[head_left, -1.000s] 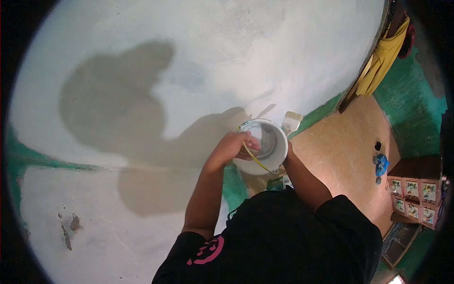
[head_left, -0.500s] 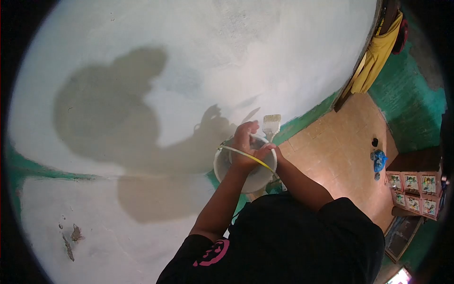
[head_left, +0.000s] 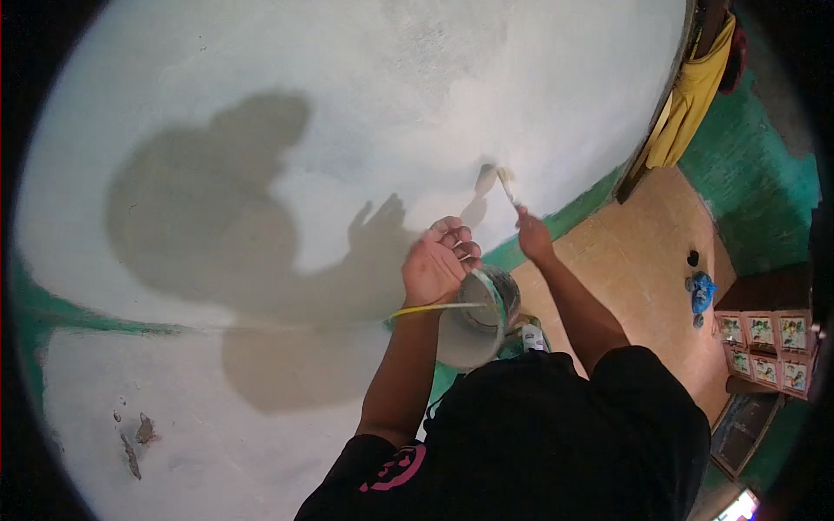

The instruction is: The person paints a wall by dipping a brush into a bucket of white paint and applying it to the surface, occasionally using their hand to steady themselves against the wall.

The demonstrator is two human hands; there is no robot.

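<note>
Gripping the paintbrush point(head_left: 516, 200), the right hand point(head_left: 533, 234) has its fingers closed, mostly turned from view; bristles stand at the white wall point(head_left: 556, 95), contact hard to tell; the left hand point(head_left: 437, 260) curls half open, holding nothing; the bucket point(head_left: 469, 340), its yellow handle point(head_left: 413, 310) crossing that wrist, is partly hidden by the forearm; wall spreads widely leftward, tiled floor point(head_left: 630, 260) rightward.

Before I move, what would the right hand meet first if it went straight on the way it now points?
Likely the white wall, with the paintbrush in the right hand leading. Its bristles look close to the surface or already touching; this single view leaves depth unclear.
</note>
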